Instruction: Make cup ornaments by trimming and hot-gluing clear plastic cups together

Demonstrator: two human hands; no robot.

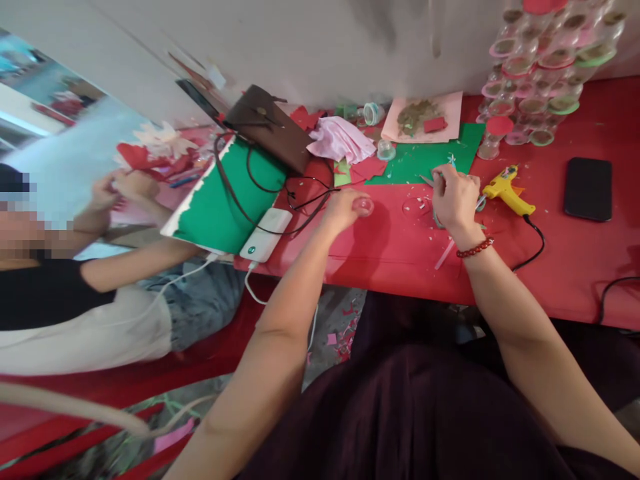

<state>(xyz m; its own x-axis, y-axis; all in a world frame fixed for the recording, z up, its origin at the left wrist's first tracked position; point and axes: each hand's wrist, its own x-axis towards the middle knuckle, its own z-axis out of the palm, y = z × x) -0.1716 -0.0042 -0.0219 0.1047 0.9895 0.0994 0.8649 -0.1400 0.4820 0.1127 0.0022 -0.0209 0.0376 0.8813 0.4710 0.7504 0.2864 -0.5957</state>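
My left hand (344,208) is closed round a small clear plastic cup (365,207) over the red tabletop. To the right, my right hand (455,197), with a red bead bracelet (475,249) on its wrist, is bent down with its fingers pinched together. What those fingers hold, if anything, is too hidden to name. A scissor-like tool lies partly under this hand. Just right of it rests a yellow glue gun (510,191) with a black cord. Another small clear cup (386,150) stands beyond my hands on the table.
Clear cups stacked in a tower (540,83) stand at the back right, near a black phone (588,189). At left are a brown bag (270,127), a green board (235,193) and a white power bank (267,235) with cables. Another person sits at the left.
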